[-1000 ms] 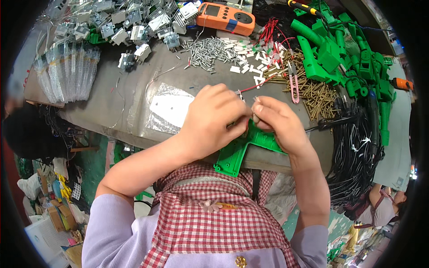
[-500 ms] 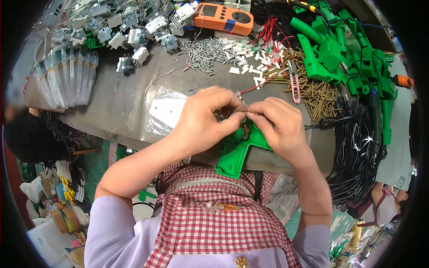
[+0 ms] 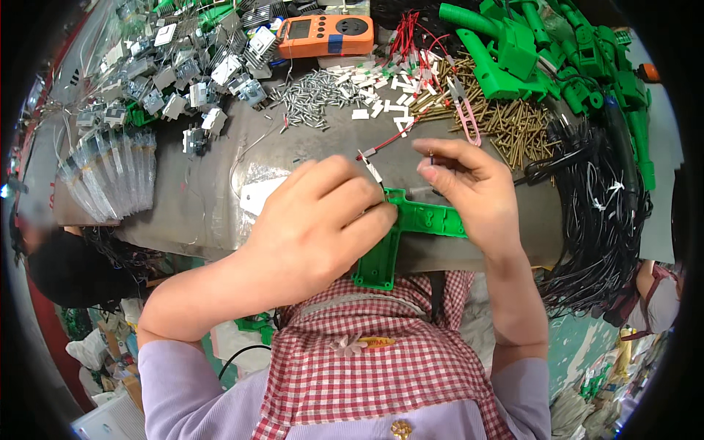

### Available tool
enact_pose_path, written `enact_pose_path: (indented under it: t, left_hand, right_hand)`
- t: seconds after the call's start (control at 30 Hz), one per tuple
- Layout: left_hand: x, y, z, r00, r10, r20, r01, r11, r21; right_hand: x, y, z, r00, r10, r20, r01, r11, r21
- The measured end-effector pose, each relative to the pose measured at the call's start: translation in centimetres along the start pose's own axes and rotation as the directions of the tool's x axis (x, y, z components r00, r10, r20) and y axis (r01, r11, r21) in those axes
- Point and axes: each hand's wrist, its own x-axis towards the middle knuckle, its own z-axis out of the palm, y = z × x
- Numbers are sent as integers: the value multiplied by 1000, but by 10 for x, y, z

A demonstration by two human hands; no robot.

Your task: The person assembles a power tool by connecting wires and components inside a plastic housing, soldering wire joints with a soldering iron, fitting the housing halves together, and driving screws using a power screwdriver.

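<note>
A green plastic housing half (image 3: 378,260), shaped like a drill handle with an open ribbed inside, lies at the front edge of the bench. My left hand (image 3: 315,220) is closed over its left upper part; the curled fingertips press at the corner and hide what lies beneath. A white sleeve-like part (image 3: 372,167) with wire sticks up just beyond those fingers, close to a red wire (image 3: 396,137). To the right, my right hand (image 3: 473,194) is raised beside the housing's arm. Its thumb and forefinger come together around a small dark bit, too small to name.
Metal screws (image 3: 312,99), white plastic pieces (image 3: 367,84) and brass-coloured screws (image 3: 513,121) lie in heaps beyond my hands. Pink-handled snips (image 3: 467,121) rest among them. An orange meter (image 3: 326,37) stands behind. Green housings (image 3: 513,59) and black cables (image 3: 594,198) crowd the right.
Both hands were together pinching fine wire above the housing; now they have parted. My left hand has come down onto the housing, and my right hand has drawn away. The view has shifted slightly.
</note>
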Motion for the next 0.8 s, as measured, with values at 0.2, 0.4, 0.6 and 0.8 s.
enact_pose_path:
  t: [0.2, 0.4, 0.6, 0.8]
  left_hand:
    - [22, -7, 17, 986, -158, -60, 149, 979, -143]
    - [32, -12, 21, 978, -155, -141, 139, 984, -114]
    - [36, -32, 16, 992, 125, 13, -122, 981, -152]
    - [39, -37, 11, 977, 213, 16, -211, 975, -75]
  right_hand:
    - [-14, 12, 4, 988, 130, 87, -148, 958, 244]
    - [-8, 14, 2, 982, 130, 139, -160, 959, 236]
    - [-4, 17, -1, 978, 55, 203, -124, 930, 346]
    - [3, 12, -3, 973, 38, 226, -102, 956, 276]
